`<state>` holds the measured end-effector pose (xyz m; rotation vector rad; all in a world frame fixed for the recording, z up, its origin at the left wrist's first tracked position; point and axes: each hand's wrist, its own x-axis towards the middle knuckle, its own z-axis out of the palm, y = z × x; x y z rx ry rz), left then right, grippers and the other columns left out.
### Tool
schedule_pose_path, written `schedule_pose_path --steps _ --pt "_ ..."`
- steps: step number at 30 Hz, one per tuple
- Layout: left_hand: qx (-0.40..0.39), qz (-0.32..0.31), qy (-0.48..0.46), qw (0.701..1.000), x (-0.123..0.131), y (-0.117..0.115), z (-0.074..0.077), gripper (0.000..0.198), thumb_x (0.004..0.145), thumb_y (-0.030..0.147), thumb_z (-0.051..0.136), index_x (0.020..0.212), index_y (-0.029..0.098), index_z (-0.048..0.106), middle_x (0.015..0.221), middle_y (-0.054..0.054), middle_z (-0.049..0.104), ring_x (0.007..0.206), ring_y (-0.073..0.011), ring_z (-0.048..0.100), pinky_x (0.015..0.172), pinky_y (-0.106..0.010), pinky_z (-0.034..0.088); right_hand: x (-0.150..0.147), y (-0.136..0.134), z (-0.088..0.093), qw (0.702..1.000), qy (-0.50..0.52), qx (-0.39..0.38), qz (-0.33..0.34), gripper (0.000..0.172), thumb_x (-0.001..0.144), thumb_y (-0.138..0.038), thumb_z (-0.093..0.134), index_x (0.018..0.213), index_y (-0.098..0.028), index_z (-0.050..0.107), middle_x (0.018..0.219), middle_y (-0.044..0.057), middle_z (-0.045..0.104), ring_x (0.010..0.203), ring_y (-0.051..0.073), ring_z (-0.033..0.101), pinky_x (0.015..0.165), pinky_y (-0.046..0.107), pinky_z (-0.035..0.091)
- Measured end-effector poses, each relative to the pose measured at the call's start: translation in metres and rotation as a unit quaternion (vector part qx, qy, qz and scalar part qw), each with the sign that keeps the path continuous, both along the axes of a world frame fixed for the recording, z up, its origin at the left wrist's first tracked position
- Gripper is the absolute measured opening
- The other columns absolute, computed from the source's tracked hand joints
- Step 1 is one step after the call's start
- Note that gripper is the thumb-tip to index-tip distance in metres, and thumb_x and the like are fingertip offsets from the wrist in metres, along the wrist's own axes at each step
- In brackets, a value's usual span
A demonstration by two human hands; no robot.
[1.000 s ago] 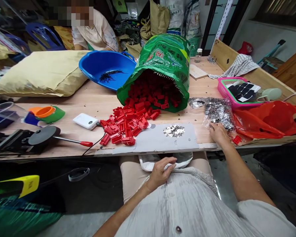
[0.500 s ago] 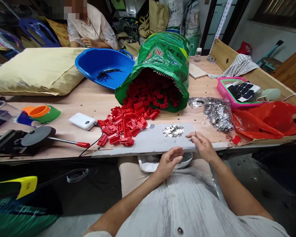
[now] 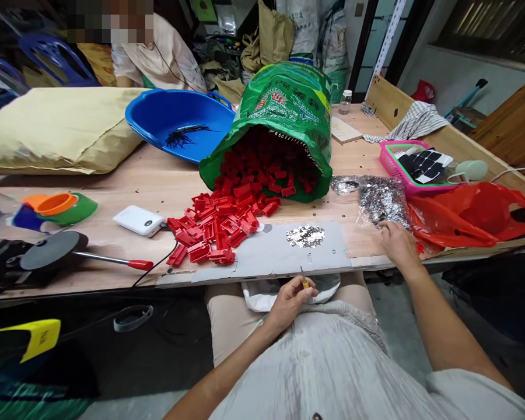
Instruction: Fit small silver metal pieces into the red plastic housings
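Observation:
My left hand is over my lap, shut on a small yellow-handled pick with a thin metal tip. My right hand rests open on the wooden table, its fingers against a clear plastic bag of silver flakes. A grey board lies along the table's front edge, between my hands, with a patch of silver flakes on it. Left of that patch, red plastic parts spill from a green woven sack.
A blue basin holds black pieces behind the sack. A yellow cushion, white power bank, black disc tool and cable lie to the left. On the right are a pink basket and a red bag. A seated person is beyond the table.
My right hand has moved from over the grey board back to the silver-flake bag. My left hand now shows the yellow-handled pick. The view has shifted slightly left.

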<state>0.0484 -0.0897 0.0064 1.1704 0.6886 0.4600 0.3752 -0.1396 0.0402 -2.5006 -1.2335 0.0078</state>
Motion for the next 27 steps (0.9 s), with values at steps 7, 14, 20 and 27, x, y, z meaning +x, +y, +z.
schedule_pose_path --steps 7,14,20,27 --pt "-0.010 0.039 0.042 0.998 -0.014 0.000 -0.007 0.034 0.079 0.047 0.067 0.092 0.016 0.062 0.084 -0.006 0.072 0.079 -0.0171 0.062 0.072 -0.027 0.043 0.024 0.030 -0.006 0.970 -0.159 -0.168 0.069 0.038 0.093 -0.017 0.039 0.119 -0.016 0.068 0.103 0.016 0.063 0.095 0.026 0.056 0.083 0.036 0.042" --pt "-0.013 0.061 0.035 0.997 -0.021 0.004 -0.016 0.033 0.079 0.047 0.068 0.091 0.017 0.061 0.083 -0.005 0.071 0.082 -0.0179 0.063 0.078 -0.029 0.045 0.031 0.046 -0.002 0.964 -0.184 -0.187 0.050 0.043 0.092 -0.033 0.051 0.133 -0.022 0.056 0.122 0.016 0.059 0.106 0.031 0.052 0.085 0.040 0.039" --pt "-0.015 0.075 0.035 0.996 -0.025 0.006 -0.023 0.034 0.078 0.048 0.068 0.091 0.017 0.061 0.082 -0.005 0.071 0.077 -0.0165 0.061 0.075 -0.028 0.044 0.051 0.030 0.008 0.942 -0.240 -0.233 0.019 0.042 0.089 -0.035 0.057 0.123 -0.011 0.058 0.121 0.021 0.060 0.109 0.036 0.054 0.088 0.046 0.035" --pt "-0.019 0.075 0.030 0.997 -0.024 0.006 -0.024 0.033 0.078 0.046 0.070 0.089 0.016 0.062 0.079 -0.004 0.070 0.074 -0.0148 0.060 0.072 -0.026 0.042 0.052 0.031 0.009 0.944 -0.211 -0.254 0.005 0.035 0.089 -0.022 0.048 0.117 -0.008 0.063 0.116 0.023 0.063 0.107 0.035 0.057 0.088 0.046 0.036"
